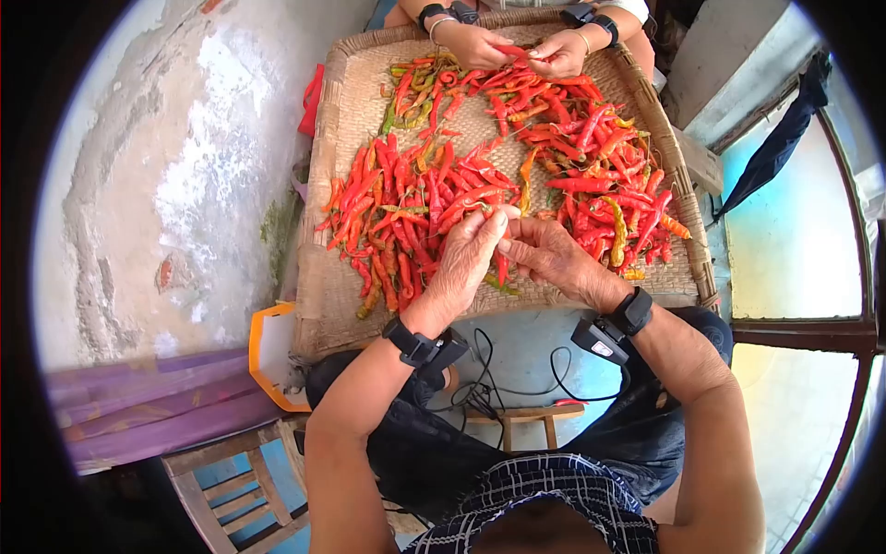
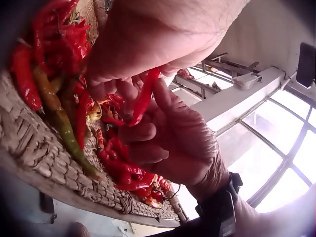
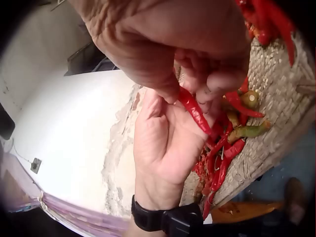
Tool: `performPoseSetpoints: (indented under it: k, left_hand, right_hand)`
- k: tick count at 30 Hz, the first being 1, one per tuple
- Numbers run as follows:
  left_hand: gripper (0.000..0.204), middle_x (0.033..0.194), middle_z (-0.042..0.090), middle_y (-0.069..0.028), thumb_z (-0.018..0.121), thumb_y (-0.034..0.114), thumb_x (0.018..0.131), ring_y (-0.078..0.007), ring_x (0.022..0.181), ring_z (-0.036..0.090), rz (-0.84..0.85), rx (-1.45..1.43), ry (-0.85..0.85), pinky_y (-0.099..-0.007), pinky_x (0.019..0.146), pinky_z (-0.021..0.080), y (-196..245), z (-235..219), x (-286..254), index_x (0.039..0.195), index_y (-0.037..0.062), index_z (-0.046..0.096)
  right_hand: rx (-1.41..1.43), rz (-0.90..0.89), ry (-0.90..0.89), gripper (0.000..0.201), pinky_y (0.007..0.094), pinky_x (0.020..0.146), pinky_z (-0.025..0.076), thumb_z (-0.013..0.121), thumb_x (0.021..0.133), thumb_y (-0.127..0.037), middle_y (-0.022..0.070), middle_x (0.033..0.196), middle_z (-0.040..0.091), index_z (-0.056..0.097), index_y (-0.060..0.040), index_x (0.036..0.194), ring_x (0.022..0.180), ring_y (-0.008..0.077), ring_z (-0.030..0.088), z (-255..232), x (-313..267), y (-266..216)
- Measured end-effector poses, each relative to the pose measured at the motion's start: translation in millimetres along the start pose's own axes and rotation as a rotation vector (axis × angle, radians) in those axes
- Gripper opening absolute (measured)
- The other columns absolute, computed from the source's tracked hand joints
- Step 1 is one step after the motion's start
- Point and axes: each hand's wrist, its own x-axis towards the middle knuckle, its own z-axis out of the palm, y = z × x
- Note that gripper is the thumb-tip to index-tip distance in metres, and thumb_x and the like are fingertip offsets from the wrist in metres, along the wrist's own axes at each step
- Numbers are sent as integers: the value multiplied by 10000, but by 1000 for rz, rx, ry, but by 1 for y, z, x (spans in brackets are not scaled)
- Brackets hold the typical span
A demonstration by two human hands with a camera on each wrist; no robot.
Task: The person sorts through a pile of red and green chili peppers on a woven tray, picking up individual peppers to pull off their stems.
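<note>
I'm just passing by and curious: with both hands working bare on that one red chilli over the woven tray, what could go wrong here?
1. The left hand and right hand pinch the long red chilli pepper bare, so its juice may sting the skin.
2. The flat woven bamboo tray seems to rest on the knees; a shift could tip it.
3. The black cables dangling under the wrists might snag.

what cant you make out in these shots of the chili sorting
- Red chili: its stem end, covered by the left hand in the left wrist view.
- Right hand: its fingertips, blurred in the right wrist view.
- Second person's hands: their arms, cut by the head view's top edge.
</note>
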Motion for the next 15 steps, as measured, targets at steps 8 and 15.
performPoseSetpoints:
  k: [8, 15]
  left_hand:
    - [415, 1064, 590, -40, 510, 353, 943, -113, 974, 551, 120, 284, 24, -275, 835, 448, 3, -12, 10, 1196, 25, 537]
    - [341, 1130, 534, -165, 640, 161, 815, -300, 1077, 524, 555, 1070, 92, -359, 932, 422, 27, -18, 21, 1110, 12, 556]
  right_hand:
    - [66, -48, 185, 267, 204, 491, 384, 573, 912, -321, -17, 682, 567, 596, -55, 897, 550, 60, 491, -37, -2, -24]
    - [653, -79, 464, 198, 219, 521, 393, 523, 934, -263, 3, 753, 585, 567, -70, 928, 612, 78, 490, -58, -6, -30]
